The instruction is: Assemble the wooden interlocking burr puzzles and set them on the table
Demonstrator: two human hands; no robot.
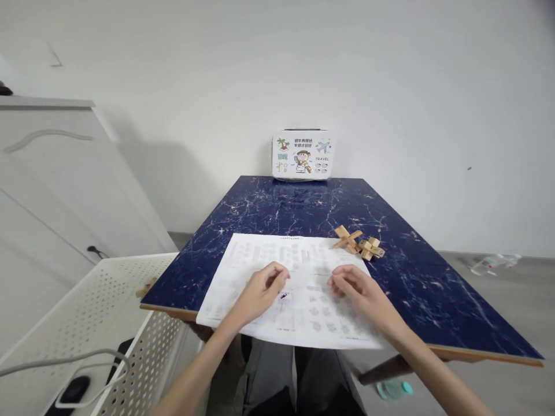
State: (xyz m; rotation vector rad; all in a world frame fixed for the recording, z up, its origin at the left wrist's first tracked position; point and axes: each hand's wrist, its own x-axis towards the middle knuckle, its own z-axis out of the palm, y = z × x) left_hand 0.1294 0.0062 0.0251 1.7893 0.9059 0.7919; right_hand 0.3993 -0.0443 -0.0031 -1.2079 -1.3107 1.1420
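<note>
A white printed sheet (303, 260) with rows of small diagrams lies on the dark blue marbled table (416, 277), its near edge hanging over the table's front. My left hand (260, 292) rests on the sheet's middle with its fingers curled in, nothing visible in them. My right hand (358, 289) lies on the sheet to the right, fingers also curled down on the paper. Two wooden interlocking puzzle pieces (359, 242) sit on the table just beyond the sheet's far right corner, a short way past my right hand.
A white box with cartoon travel pictures (302, 154) stands at the table's far edge against the wall. A white perforated basket (87, 323) with a cable stands at the left, by a white cabinet (47, 190). A plastic bottle (393, 389) lies on the floor under the table.
</note>
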